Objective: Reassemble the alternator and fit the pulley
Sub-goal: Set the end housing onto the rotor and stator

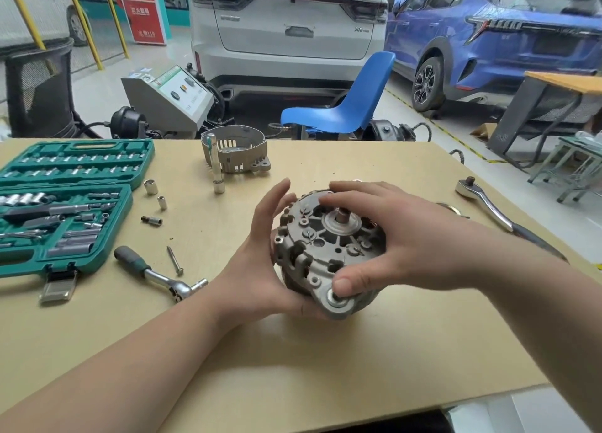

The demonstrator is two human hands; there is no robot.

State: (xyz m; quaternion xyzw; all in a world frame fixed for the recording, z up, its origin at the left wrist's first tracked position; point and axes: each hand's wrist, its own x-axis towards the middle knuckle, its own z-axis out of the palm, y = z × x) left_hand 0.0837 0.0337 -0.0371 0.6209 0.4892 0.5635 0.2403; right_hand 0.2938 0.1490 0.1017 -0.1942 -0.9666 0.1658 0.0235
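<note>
Alternator [325, 246] mid-table, tilted up toward the camera, both hands on it. Left hand [264, 269] cups it from below and the side, fingers straight along the far-left rim, palm under the lower edge. Right hand [384, 237] wraps over the top, fingers curled round the far rim, thumb pressing by the bottom mounting ear. Shaft [342, 216] pokes out of the centre hub, bare. Right side of the housing hidden under the right hand; the underside can't be seen. Rear shell [236, 152] stands apart at the table's [293, 367] far edge, an extension bar [215, 162] leaning on it. Ratchet [159, 277] and bolt [175, 260] lie left, beside the socket case [65, 204], cut off at the frame edge. Second ratchet [488, 206] right, its handle passing behind the forearm. Something shiny [451, 208] peeks past the right wrist, too covered to name.
</note>
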